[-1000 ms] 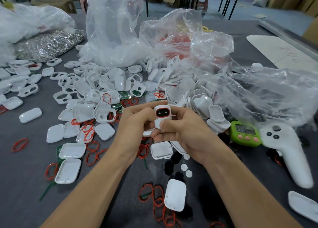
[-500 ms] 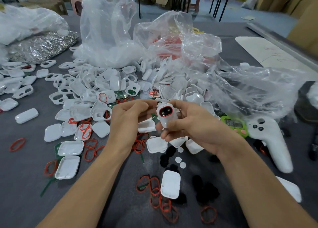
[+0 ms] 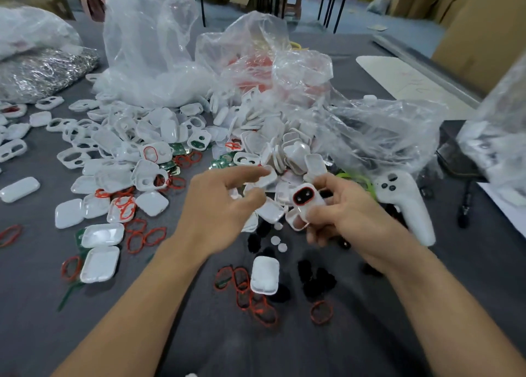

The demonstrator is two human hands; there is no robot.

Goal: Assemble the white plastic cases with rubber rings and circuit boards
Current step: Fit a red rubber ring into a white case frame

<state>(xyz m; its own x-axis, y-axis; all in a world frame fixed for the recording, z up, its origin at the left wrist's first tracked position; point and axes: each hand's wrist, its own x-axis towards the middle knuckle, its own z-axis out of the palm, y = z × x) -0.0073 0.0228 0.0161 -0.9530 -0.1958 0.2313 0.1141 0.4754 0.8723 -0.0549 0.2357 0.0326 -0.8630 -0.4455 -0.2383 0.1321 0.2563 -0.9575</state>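
One white case (image 3: 306, 203) sits in the fingers (image 3: 321, 213) of the right hand (image 3: 350, 214), which are curled around its lower part, with the thumb on the front. It is held above the surface (image 3: 42, 305), tilted, and its window with the red ring (image 3: 294, 198) faces the camera. The left hand (image 3: 222, 206) is beside it but does not touch it. Its fingers are loosely spread and hold nothing, and they reach toward the case halves (image 3: 136, 137) heaped behind. I judge the case to be light, hard and smooth, so it can slip. It is better to pinch it by the two long edges and not by the glossy faces. The ring looks soft and elastic and could jump out of its groove if a finger pushes it sideways, so the fingers should stay away from the window rim. The loose rings (image 3: 244, 288) near the wrists are thin and limp, and each one must be lifted by a fingertip. The green circuit boards (image 3: 225, 160) lie half buried in the heap and should probably be taken by their edges. Crumpled plastic bags (image 3: 150, 49) stand farther back, and a white controller (image 3: 404, 206) lies at the right.
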